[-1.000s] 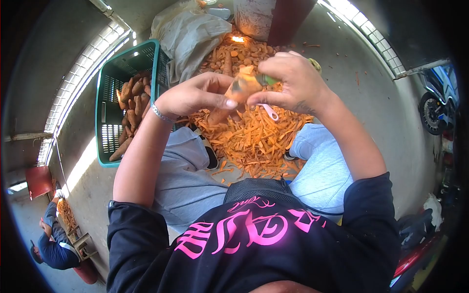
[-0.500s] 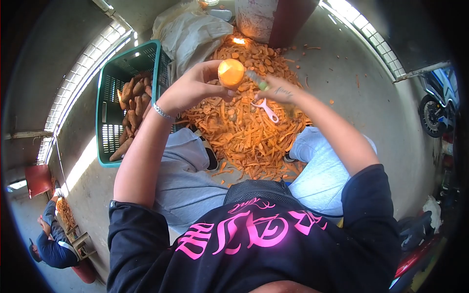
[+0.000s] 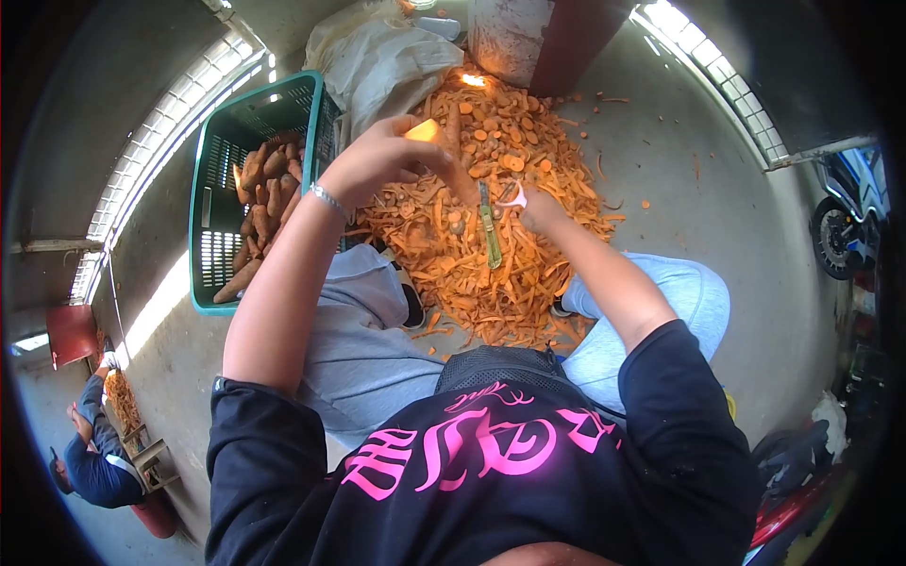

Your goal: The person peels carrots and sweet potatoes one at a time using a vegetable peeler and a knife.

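My left hand (image 3: 392,156) holds an orange-fleshed root (image 3: 425,131) with a cut end, its skin-covered length pointing down and right over the peelings. To the right, my right hand (image 3: 543,209) is closed around the handle of a pink peeler (image 3: 516,197). A knife with a green handle (image 3: 493,247) lies on the pile of orange peelings (image 3: 472,292), between my hands. Round cut slices (image 3: 512,163) are scattered on the far part of the pile.
A green crate (image 3: 200,255) of unpeeled roots (image 3: 267,193) stands at the left. Behind the pile are a whitish sack (image 3: 377,66) and a white and dark red container (image 3: 510,38). Another person (image 3: 99,472) sits at the far left. A motorcycle (image 3: 849,212) stands at the right.
My right hand has put the green-handled knife down on the peelings and taken hold of the pink peeler. The root in my left hand has tilted, its cut end turned away.
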`<state>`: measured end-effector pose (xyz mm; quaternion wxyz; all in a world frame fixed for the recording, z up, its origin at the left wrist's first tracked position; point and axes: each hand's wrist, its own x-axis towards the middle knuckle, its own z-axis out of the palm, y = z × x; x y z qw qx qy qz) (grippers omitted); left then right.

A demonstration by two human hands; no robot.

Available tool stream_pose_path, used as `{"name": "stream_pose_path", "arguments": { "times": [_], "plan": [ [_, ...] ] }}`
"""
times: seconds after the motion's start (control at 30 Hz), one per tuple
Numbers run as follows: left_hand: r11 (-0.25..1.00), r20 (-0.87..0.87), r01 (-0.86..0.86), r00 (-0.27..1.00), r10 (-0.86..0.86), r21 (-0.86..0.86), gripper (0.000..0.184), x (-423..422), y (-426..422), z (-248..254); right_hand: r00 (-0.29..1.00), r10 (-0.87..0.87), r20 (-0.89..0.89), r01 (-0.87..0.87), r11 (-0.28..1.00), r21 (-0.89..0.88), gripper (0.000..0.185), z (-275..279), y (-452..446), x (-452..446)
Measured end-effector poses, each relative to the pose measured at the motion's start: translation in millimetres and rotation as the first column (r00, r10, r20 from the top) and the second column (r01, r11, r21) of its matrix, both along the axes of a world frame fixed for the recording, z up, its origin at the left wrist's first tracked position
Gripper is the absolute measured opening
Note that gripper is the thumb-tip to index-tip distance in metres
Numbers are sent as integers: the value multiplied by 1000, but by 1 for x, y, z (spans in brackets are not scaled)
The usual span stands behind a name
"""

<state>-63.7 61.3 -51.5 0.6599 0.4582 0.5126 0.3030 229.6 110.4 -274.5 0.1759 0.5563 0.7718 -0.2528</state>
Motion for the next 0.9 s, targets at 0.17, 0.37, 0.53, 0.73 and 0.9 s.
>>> {"name": "stream_pose_path", "arguments": {
  "times": [0.17,0.37,0.53,0.73,0.9],
  "plan": [
    [982,362,-174,913,190,-77,49,13,-10,21,943,87,-323,-53,992,115,27,58,66,4],
    [959,393,-120,894,217,-256,45,21,-13,16,777,29,-629,227,919,323,42,260,51,9],
    [974,407,-17,907,110,-224,39,27,-11,9,695,546,-469,-55,690,722,40,301,-2,-19],
    [960,355,-112,913,201,-255,37,51,-27,21,656,705,-269,-161,479,863,37,287,-21,-44],
    [942,381,-57,905,189,-332,34,54,-33,22,621,745,-246,-160,427,890,41,284,-25,-44]
  ]
}}
